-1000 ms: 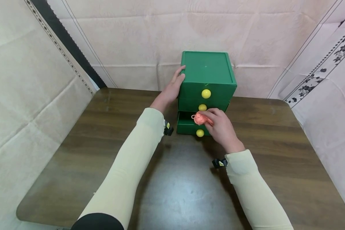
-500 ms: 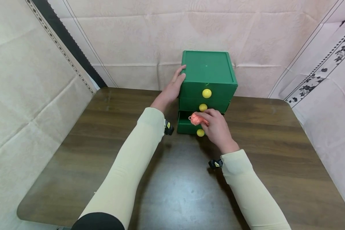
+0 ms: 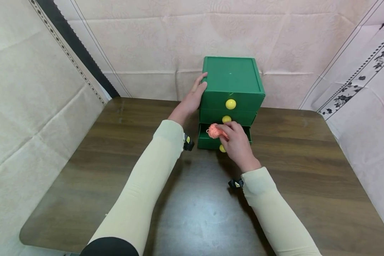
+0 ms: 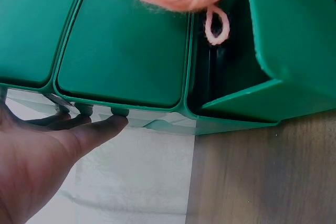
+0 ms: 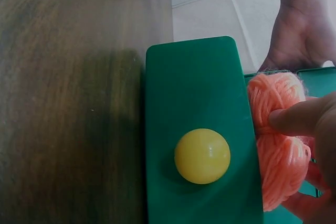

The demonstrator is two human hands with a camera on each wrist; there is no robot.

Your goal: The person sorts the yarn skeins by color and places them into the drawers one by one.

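Note:
A green drawer cabinet (image 3: 232,76) with yellow knobs stands at the back of the table, its bottom drawer (image 3: 208,143) pulled out. My left hand (image 3: 190,100) rests against the cabinet's left side, fingers fairly straight, as the left wrist view (image 4: 42,156) also shows. Between thumb and fingers, my right hand (image 3: 238,144) pinches a coral-pink skein of yarn (image 3: 215,131) above the open drawer. A small loop of yarn (image 4: 217,27) dangles over the drawer's inside. In the right wrist view the skein (image 5: 281,166) lies just behind the drawer front (image 5: 197,93).
The bottom drawer's yellow knob (image 5: 202,156) sticks out toward me. Above it, the upper two drawers are closed, with knobs (image 3: 230,104) in front. A brown wood-grain table (image 3: 131,142) spreads around the cabinet. Pale cloth (image 3: 140,46) hangs behind and at both sides.
My right hand has shifted a little to the left with the yarn, along the open drawer. The left hand stays in place on the cabinet.

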